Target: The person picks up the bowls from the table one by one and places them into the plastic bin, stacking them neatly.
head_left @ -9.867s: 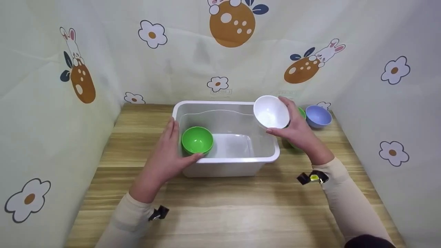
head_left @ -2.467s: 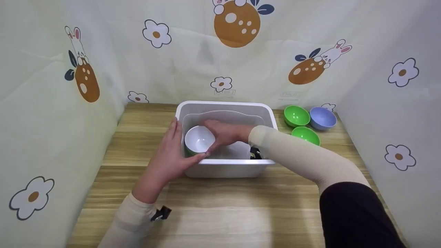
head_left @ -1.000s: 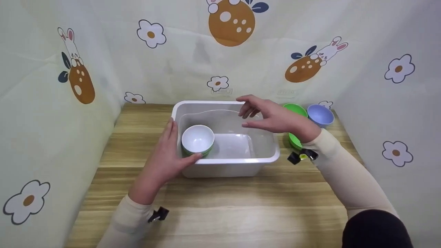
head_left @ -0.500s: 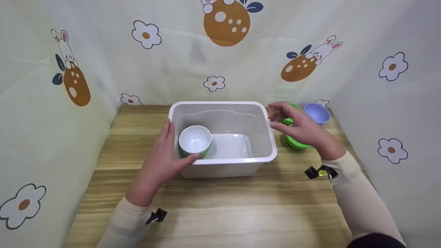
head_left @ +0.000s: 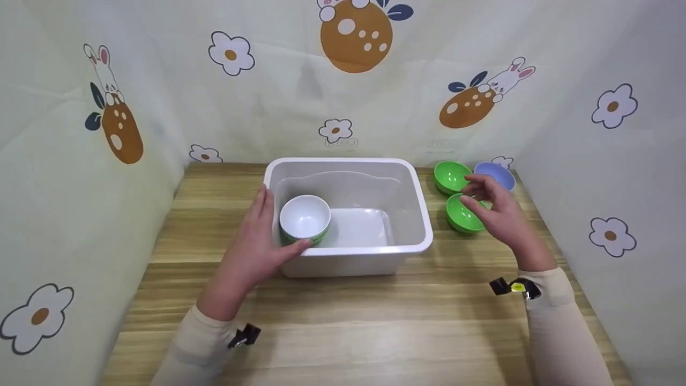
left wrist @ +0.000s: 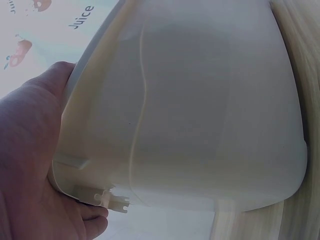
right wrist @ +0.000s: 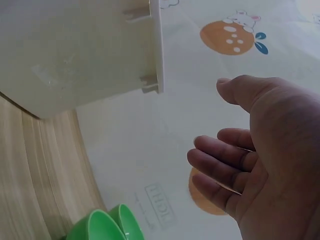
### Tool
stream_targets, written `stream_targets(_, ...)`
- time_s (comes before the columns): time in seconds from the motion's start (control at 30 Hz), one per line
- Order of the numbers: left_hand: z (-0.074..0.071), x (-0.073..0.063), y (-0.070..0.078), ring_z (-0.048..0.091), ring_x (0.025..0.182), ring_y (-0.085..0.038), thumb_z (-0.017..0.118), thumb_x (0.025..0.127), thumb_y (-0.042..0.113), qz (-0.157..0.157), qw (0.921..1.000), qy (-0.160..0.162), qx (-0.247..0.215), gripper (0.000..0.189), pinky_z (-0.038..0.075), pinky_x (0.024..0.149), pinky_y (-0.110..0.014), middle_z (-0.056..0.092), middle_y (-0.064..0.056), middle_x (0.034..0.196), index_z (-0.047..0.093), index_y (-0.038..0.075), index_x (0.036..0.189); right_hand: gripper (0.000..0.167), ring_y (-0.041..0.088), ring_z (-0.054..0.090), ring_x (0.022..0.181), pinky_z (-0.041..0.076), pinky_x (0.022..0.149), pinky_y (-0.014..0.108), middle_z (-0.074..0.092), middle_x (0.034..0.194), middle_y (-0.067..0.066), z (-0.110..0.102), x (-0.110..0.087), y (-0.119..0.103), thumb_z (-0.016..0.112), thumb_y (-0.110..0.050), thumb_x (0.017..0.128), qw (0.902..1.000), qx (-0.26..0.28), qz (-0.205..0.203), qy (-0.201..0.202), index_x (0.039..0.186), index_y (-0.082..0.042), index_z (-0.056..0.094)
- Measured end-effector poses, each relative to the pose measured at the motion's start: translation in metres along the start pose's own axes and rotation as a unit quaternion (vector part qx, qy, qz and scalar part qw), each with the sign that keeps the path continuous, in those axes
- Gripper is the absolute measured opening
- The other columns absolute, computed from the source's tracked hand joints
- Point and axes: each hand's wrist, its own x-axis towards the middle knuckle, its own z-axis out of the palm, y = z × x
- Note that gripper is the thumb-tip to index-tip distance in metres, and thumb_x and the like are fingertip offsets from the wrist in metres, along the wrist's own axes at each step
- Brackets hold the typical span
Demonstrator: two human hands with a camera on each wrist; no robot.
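Observation:
A white plastic bin (head_left: 353,250) stands on the table. My left hand (head_left: 252,241) holds it at the front left corner, thumb on the front rim and fingers along the left side; the left wrist view shows this hand (left wrist: 30,150) against the bin's rim. Inside, at the left end, a white bowl (head_left: 305,214) sits nested on green bowls (head_left: 313,239), mostly hidden. My right hand (head_left: 498,209), fingers loosely bent and holding nothing, hovers over the near green bowl (head_left: 462,215). Behind are another green bowl (head_left: 451,176) and a blue-purple bowl (head_left: 497,172), partly covered by the hand.
The wooden table (head_left: 343,321) reaches to a patterned cloth (head_left: 268,107) that walls off the back and both sides. The three loose bowls stand close together, right of the bin near the back right corner. Small black devices are strapped to both forearms.
The white bowl went from my right hand onto the green bowls in the bin. The right hand then left the bin and moved right, over the loose bowls. My left hand stayed put.

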Motion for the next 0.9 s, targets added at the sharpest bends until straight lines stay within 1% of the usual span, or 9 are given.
stream_targets(0.13,-0.001,-0.001,-0.001,0.014,0.168,-0.043,0.076,0.084,0.085,-0.001,1.0000,0.002,-0.003,0.143,0.025,0.132,-0.062,0.005,-0.020,0.184,0.010,-0.004,0.175,0.038,0.005,0.064,0.104,0.049,0.093,0.015,0.071,0.121,0.024,-0.004,-0.008,0.016,0.071,-0.003,0.107,0.9990,-0.004,0.023,0.038,0.142,0.008,0.062)
stream_targets(0.27,0.000,-0.001,-0.002,0.014,0.168,-0.043,0.077,0.085,0.082,0.007,0.9999,0.008,-0.006,0.141,0.025,0.132,-0.061,0.006,-0.021,0.184,0.011,-0.005,0.174,0.036,0.003,0.062,0.102,0.048,0.091,0.016,0.072,0.123,0.023,-0.006,-0.015,0.032,0.072,-0.006,0.107,0.9972,-0.022,0.039,0.059,0.139,0.009,0.065)
stream_targets(0.37,0.000,-0.001,-0.002,0.014,0.168,-0.043,0.077,0.085,0.083,0.010,0.9999,0.008,-0.006,0.141,0.025,0.132,-0.061,0.006,-0.021,0.184,0.012,-0.005,0.174,0.036,0.004,0.061,0.105,0.048,0.090,0.019,0.071,0.126,0.021,-0.007,-0.021,0.041,0.073,-0.010,0.108,0.9956,-0.042,0.052,0.066,0.139,0.007,0.065)
stream_targets(0.43,0.001,-0.001,-0.002,0.013,0.169,-0.042,0.076,0.085,0.084,0.009,0.9999,0.007,-0.004,0.142,0.025,0.133,-0.060,0.006,-0.021,0.184,0.012,-0.005,0.174,0.036,0.009,0.061,0.108,0.049,0.091,0.022,0.070,0.128,0.020,-0.008,-0.024,0.046,0.073,-0.012,0.108,0.9946,-0.051,0.058,0.069,0.138,0.007,0.065)
stream_targets(0.57,0.000,-0.001,-0.001,0.012,0.169,-0.041,0.075,0.084,0.086,0.005,1.0000,0.004,-0.002,0.143,0.025,0.133,-0.060,0.005,-0.021,0.184,0.010,-0.004,0.175,0.036,0.026,0.061,0.115,0.049,0.097,0.033,0.067,0.133,0.022,-0.008,-0.027,0.057,0.073,-0.012,0.108,0.9938,-0.051,0.062,0.076,0.136,0.009,0.064)
stream_targets(0.7,0.000,-0.001,0.000,0.011,0.169,-0.041,0.075,0.084,0.086,0.000,1.0000,0.001,-0.001,0.143,0.024,0.133,-0.060,0.004,-0.020,0.184,0.010,-0.003,0.175,0.037,0.033,0.057,0.122,0.047,0.101,0.041,0.061,0.136,0.028,-0.007,-0.028,0.069,0.072,-0.009,0.108,0.9921,-0.051,0.069,0.091,0.136,0.012,0.061)
stream_targets(0.8,0.000,-0.001,-0.001,0.010,0.169,-0.041,0.074,0.084,0.088,-0.003,1.0000,-0.002,0.001,0.143,0.024,0.133,-0.060,0.003,-0.019,0.185,0.009,-0.002,0.175,0.044,0.039,0.054,0.129,0.046,0.106,0.051,0.056,0.140,0.032,-0.006,-0.030,0.075,0.073,-0.011,0.107,0.9900,-0.057,0.085,0.098,0.140,0.012,0.057)
stream_targets(0.87,0.001,-0.001,0.000,0.010,0.169,-0.040,0.073,0.084,0.088,-0.003,1.0000,-0.003,0.001,0.144,0.023,0.133,-0.060,0.003,-0.019,0.185,0.009,-0.002,0.175,0.049,0.048,0.051,0.133,0.045,0.108,0.061,0.052,0.142,0.033,-0.005,-0.031,0.079,0.074,-0.015,0.107,0.9886,-0.061,0.096,0.098,0.143,0.012,0.054)
stream_targets(0.9,0.001,-0.001,0.000,0.010,0.169,-0.040,0.073,0.084,0.088,-0.003,1.0000,-0.003,0.001,0.144,0.023,0.133,-0.060,0.002,-0.019,0.185,0.009,-0.002,0.175,0.052,0.049,0.050,0.133,0.044,0.108,0.065,0.051,0.143,0.034,-0.005,-0.032,0.081,0.075,-0.017,0.107,0.9878,-0.067,0.102,0.096,0.145,0.011,0.053)
